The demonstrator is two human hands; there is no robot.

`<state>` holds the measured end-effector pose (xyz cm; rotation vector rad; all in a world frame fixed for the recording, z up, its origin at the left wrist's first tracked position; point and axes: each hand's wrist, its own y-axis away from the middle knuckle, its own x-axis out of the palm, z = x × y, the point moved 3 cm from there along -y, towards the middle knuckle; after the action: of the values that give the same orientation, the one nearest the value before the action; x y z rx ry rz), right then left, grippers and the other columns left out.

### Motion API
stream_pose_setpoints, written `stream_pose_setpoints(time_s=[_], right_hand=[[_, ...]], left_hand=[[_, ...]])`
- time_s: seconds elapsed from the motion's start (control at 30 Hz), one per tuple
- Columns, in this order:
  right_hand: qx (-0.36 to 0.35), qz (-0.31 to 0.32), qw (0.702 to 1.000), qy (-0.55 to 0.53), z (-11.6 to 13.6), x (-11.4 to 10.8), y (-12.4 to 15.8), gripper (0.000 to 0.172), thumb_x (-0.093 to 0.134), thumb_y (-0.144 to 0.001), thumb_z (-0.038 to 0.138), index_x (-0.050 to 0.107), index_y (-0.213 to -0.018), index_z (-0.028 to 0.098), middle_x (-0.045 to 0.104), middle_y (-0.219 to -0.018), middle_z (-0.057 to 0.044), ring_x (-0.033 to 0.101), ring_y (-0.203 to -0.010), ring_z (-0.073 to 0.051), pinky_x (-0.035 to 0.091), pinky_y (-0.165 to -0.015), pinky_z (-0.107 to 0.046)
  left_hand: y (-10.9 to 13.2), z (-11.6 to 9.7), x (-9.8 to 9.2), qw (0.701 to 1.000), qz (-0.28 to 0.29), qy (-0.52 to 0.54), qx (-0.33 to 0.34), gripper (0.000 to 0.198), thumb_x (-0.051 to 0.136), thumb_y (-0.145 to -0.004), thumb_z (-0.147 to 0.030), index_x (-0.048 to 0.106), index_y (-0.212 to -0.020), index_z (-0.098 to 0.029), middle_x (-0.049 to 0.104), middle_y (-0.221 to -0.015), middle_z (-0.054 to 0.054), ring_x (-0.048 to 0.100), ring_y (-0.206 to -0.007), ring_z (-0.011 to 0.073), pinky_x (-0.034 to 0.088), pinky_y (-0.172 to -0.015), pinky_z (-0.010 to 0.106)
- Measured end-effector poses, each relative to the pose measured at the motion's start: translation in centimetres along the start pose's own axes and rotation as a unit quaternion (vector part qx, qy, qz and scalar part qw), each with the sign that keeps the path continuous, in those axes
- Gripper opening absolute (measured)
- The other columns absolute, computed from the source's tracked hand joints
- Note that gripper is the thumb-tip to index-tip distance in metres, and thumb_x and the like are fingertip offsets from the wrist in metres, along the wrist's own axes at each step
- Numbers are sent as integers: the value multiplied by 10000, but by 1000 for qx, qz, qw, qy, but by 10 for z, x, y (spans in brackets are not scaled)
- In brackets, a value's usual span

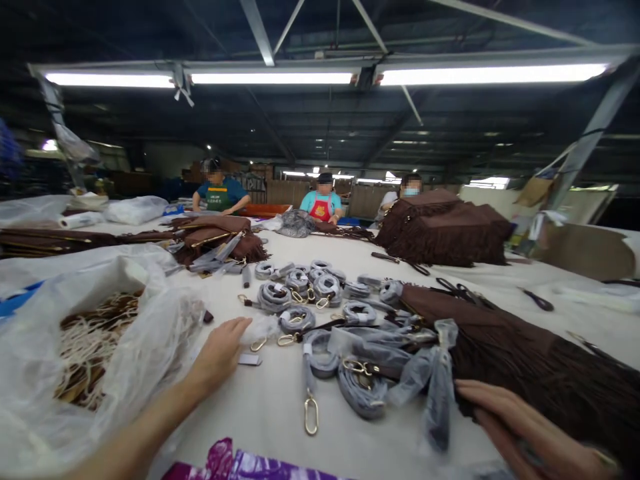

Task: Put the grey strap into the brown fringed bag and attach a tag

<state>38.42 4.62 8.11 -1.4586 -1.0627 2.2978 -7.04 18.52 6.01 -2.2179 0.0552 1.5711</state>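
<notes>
Head view, worktop point(280, 413) scene; my left hand point(220, 350) reaches forward with fingers loosely extended, gripping nothing, its fingertips touching a small clear wrapper point(260, 328) beside a flat tag point(249, 360); my right hand point(520, 427) lies flat and open on the edge of a brown fringed bag point(540, 367), pressing it down, which I judge steadies the bag against sliding; between the two hands lie grey wrapped straps point(350, 380), loosely coiled, their gold clasps point(311, 415) left bare of wrapping; further coiled straps point(300, 293) sit bunched mid-worktop, within easy reach of either hand; to the left, an open plastic bag point(100, 347) holds pale cords point(85, 343), its mouth turned towards me, presumably for access; more fringed bags point(445, 230) are stacked at the far right; scissors point(537, 300) rest apart near them; three people point(323, 200) work at the far edge.
</notes>
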Motion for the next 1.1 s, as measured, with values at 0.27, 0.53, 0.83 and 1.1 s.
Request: stream_pose_setpoints(time_s=[0.27,0.53,0.83,1.1], right_hand=[[-143,226,961,-76,130,116,-45,212,466,-860,102,628,-940,212,684,-816,-18,653,-705,-160,443,-588,-221],[-19,101,990,98,45,57,-58,256,481,-782,87,649,-934,204,684,-940,-49,632,-862,-186,493,-770,-268],[264,33,942,206,-77,-21,-69,310,363,-962,240,655,-1057,196,703,-1020,-102,658,-970,-236,486,-890,-339],[341,98,917,184,-61,49,-97,631,614,-853,239,399,-1419,62,694,-1026,-240,661,-982,-371,488,-840,-461]], left_hand=[[-4,-109,20,950,108,-31,292,544,478,-745,55,631,-1158,-266,416,-1496,97,438,-1317,288,403,-1069,490],[-36,-75,71,967,132,-46,212,522,464,-695,4,702,-1069,-273,496,-1450,33,477,-1312,280,390,-1094,492],[-69,-190,13,966,134,-33,220,439,371,-760,-16,713,-948,-216,697,-1133,70,607,-1069,256,455,-956,431],[-93,-245,102,965,110,-38,234,541,393,-867,-104,468,-1394,-201,468,-1461,139,437,-1335,294,388,-1071,489]])
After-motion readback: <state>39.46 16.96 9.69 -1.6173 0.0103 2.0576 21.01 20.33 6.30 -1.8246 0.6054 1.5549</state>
